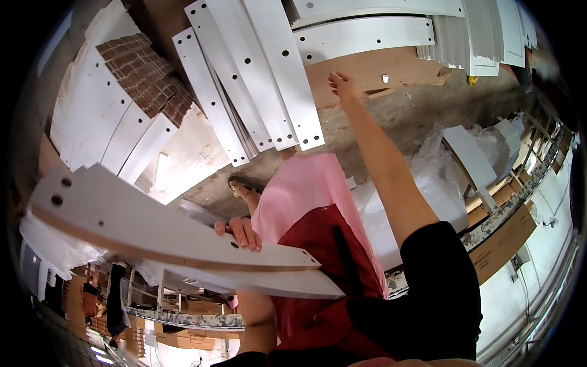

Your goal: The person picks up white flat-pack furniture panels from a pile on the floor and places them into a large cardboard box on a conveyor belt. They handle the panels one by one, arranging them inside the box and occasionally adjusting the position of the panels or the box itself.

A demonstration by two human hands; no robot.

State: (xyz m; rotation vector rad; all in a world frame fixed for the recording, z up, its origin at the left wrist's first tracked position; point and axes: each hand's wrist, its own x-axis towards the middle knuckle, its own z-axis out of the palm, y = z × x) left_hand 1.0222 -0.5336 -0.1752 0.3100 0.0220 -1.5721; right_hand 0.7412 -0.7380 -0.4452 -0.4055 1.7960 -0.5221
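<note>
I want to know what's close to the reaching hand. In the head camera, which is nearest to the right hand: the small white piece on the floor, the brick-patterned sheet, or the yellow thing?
1. small white piece, just beside the right hand.
2. yellow thing, farther along the same side.
3. brick-patterned sheet, far across on the other side.

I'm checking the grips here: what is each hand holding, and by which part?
The left hand holds long white panels by their upper long edge, fingers over it. The right hand holds nothing.

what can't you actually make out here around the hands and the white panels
- Left hand, head view: only the fingers show over the curved white panels; those panels hide the palm, so the grip can't be judged.
- Right hand: small, seen from the back; contact with the floor panels unclear.
- Panel stack: top ends cut off by the picture's upper edge.
- Shelves at the lower left: dark, warped by the fisheye rim.
</note>
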